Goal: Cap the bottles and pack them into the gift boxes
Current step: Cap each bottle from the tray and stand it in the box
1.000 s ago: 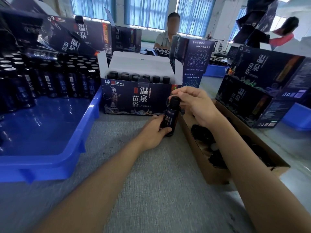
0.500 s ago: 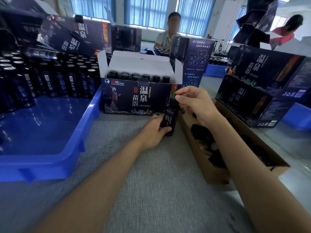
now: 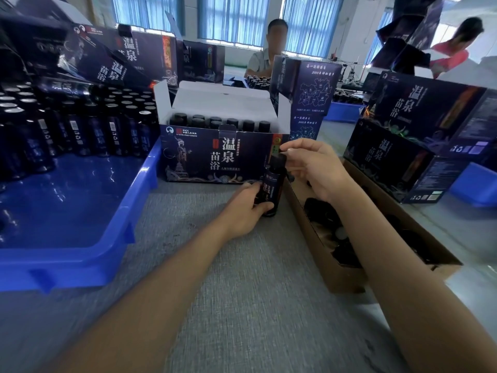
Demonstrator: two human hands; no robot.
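My left hand [image 3: 242,208] grips the lower half of a small dark bottle [image 3: 270,188] just right of the middle of the frame. My fingers and thumb are curled round it, and it stands upright with its base on the grey table [image 3: 242,305]. My right hand [image 3: 314,165] comes in from the right, and its thumb and fingertips pinch the black cap [image 3: 278,158] sitting on the bottle's neck. The other fingers are loosely bent behind it (I cannot tell how far the cap is screwed down).

Directly behind the bottle, at the centre of the frame, stands the open gift box [image 3: 215,157]. Its white flaps are raised, and a row of capped bottles [image 3: 215,122] shows inside along the top edge. The bottle in my hands stands just in front of this box's right corner.

On the left of the frame a blue tray [image 3: 80,254] holds a crowd of uncapped bottles [image 3: 75,130] packed toward its far end. To the right of my hands a long cardboard box [image 3: 336,275] lies on the table with loose black caps [image 3: 322,214] in it, and my right forearm crosses above it. More closed gift boxes [image 3: 419,146] are stacked at the right edge and in the upper left. At the top centre a seated person [image 3: 269,55] faces me in front of blue blinds.
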